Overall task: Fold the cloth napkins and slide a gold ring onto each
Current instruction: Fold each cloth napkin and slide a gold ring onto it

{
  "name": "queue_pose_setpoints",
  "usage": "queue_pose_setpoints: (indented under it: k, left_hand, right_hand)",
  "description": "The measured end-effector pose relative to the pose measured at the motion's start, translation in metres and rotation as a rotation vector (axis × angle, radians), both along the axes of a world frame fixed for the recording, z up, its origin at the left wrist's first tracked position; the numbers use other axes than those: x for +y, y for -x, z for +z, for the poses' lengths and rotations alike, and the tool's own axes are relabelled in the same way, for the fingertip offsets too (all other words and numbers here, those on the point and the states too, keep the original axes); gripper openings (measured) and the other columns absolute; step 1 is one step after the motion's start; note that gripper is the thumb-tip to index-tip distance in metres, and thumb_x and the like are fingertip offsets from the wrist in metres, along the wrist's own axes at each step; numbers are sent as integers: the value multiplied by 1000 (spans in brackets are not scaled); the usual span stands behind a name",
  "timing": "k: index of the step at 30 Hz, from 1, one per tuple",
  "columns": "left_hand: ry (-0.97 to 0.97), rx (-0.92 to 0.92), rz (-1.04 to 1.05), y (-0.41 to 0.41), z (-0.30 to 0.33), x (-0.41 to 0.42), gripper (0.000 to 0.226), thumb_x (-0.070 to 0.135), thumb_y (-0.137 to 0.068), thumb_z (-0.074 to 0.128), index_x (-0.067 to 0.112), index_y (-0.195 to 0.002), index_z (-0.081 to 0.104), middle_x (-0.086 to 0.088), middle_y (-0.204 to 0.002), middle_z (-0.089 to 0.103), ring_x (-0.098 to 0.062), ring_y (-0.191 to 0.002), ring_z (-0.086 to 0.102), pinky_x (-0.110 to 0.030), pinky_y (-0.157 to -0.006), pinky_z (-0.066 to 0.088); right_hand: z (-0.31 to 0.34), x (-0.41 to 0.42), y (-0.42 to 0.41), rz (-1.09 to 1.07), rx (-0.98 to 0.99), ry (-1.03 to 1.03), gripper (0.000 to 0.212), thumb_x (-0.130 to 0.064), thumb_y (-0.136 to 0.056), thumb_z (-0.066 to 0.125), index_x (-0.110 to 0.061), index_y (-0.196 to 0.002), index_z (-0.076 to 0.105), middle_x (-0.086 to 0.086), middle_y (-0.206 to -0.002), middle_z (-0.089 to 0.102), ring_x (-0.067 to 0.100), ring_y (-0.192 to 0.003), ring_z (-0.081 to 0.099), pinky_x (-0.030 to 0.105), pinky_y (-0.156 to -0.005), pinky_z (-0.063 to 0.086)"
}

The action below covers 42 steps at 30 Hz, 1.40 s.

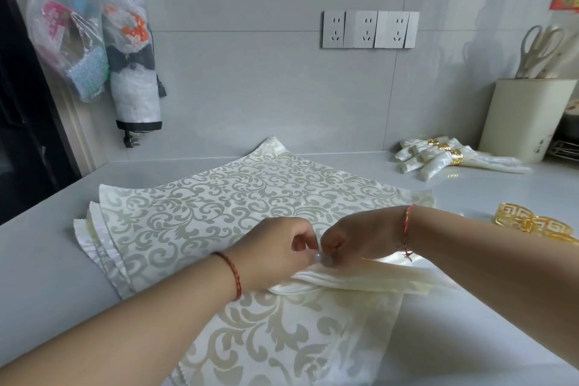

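A stack of cream damask napkins (225, 197) lies spread flat on the grey counter (47, 260). On top of it, a folded cream napkin (360, 280) stretches to the right. My left hand (275, 251) and my right hand (354, 235) meet at its left end, both pinching the cloth with curled fingers. Loose gold rings (529, 224) lie on the counter to the right of my right forearm. At the back right rest several rolled napkins with gold rings (445, 157) on them.
A cream utensil holder (526, 122) with scissors (537, 50) stands at the back right beside a wire rack (564, 150). Plastic bags (78, 34) hang on the left wall. Wall sockets (369, 30) sit on the tiled backsplash.
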State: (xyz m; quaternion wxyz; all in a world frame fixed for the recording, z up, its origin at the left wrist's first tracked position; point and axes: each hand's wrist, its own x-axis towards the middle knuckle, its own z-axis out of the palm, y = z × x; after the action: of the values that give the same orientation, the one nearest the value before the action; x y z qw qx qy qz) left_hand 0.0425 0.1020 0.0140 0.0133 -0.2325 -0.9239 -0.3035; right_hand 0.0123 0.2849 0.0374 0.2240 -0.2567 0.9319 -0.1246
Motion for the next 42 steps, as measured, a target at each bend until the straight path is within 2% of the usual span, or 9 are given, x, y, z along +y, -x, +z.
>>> queue_pose_setpoints:
  k: [4,11,17,25,27,29,33,37,42]
  left_hand:
    - [146,626,-39,-36,-16,-5,21,22,-91,49,17,-76,64,8,-80,59,-9,-80,52,-25,-75,47]
    - [434,536,-83,-71,-25,-10,31,34,-70,56,22,-93,73,14,-73,68,-1,-60,62,-13,-54,45]
    - [527,498,9,-68,-14,-2,54,34,-90,27,30,-144,30,10,-118,58,-11,-105,54,-27,-83,38]
    - [642,460,-152,-64,-16,1,63,31,-67,28,21,-108,75,0,-106,73,-6,-96,70,-23,-79,57]
    - [699,440,-159,-60,-21,2,79,32,-72,12,24,-142,46,-3,-145,46,-7,-132,46,-28,-110,34]
    - [664,430,-153,-60,-26,3,87,34,-69,-5,25,-153,17,2,-158,19,-7,-144,23,-27,-117,14]
    - [680,401,-90,-61,-11,4,73,30,-72,19,29,-136,55,7,-139,51,0,-122,54,-29,-99,48]
    - [685,398,-140,-60,-24,6,80,35,-74,3,30,-153,13,8,-158,12,-3,-144,20,-25,-115,16]
    - [554,420,-144,-65,-12,4,56,32,-60,33,29,-91,79,10,-94,74,3,-80,70,-20,-64,58]
  right_hand:
    - [0,2,2,-28,7,12,25,-35,-94,52,-27,-70,52,-11,-69,51,8,-63,45,23,-63,38]
    - [7,-7,4,4,-81,-59,26,-24,-91,57,-19,-66,54,-7,-61,50,5,-55,44,12,-52,37]
    - [13,-11,2,47,-122,-129,14,-23,-89,61,-10,-84,62,3,-72,53,9,-61,45,16,-58,36]
    - [39,4,-9,-7,95,-419,18,-27,-97,52,-16,-91,65,6,-95,68,18,-84,60,27,-69,47]
    - [43,12,2,60,204,-235,21,-41,-89,61,-21,-87,65,2,-92,70,12,-78,61,29,-70,46]
    - [43,18,5,51,170,-211,28,-45,-87,63,-18,-92,66,-2,-84,69,9,-70,59,26,-73,47]
    - [36,36,3,11,79,-388,25,-42,-90,60,-18,-83,63,1,-84,68,-1,-64,57,19,-68,44]
    - [25,43,14,22,56,-413,35,-56,-84,60,-22,-93,68,-1,-93,68,7,-78,56,23,-74,41]
    - [23,44,18,50,98,-438,29,-55,-82,63,-28,-92,66,-6,-94,67,10,-84,56,22,-70,39]
